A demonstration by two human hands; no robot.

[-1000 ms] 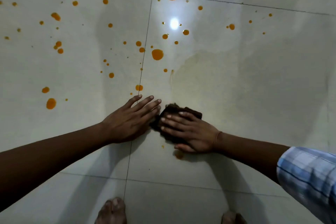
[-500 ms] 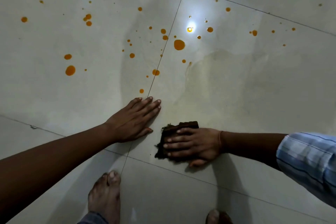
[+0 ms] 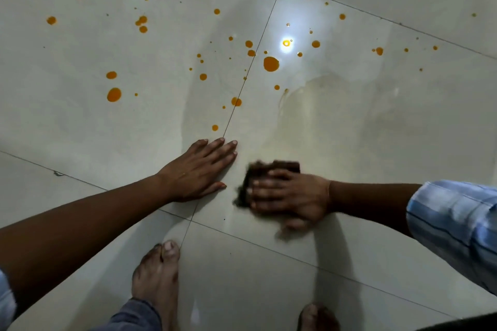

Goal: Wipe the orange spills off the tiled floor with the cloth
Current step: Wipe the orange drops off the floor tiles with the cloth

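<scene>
Within the last second the right hand [image 3: 293, 196] has dragged the dark cloth [image 3: 271, 169] away from the left hand's fingertips, which it nearly touched before, so a bare strip of tile now lies between them. The right hand is motion-blurred. Its fingers lie fairly straight and spread on top of the cloth, pressing it flat to the tiled floor [image 3: 376, 263] rather than clutching it. The left hand [image 3: 199, 169] is laid flat, fingers together, palm down on the floor as a prop, and holds nothing.

The stroke in hand seems to be a pull back over tile that is already clean. A dull smeared patch [image 3: 336, 121] lies beyond the cloth, and the orange spills start further out. The nearest drop [image 3: 215, 127] is just past the left fingertips and the largest drop [image 3: 271, 64] is well beyond.

To do it well, the next push should probably reach out past the drops and then draw them inward under an even palm weight. Turning the cloth to a fresh face would likely keep it from spreading the film. The propping hand could easily get smeared by that near drop
</scene>
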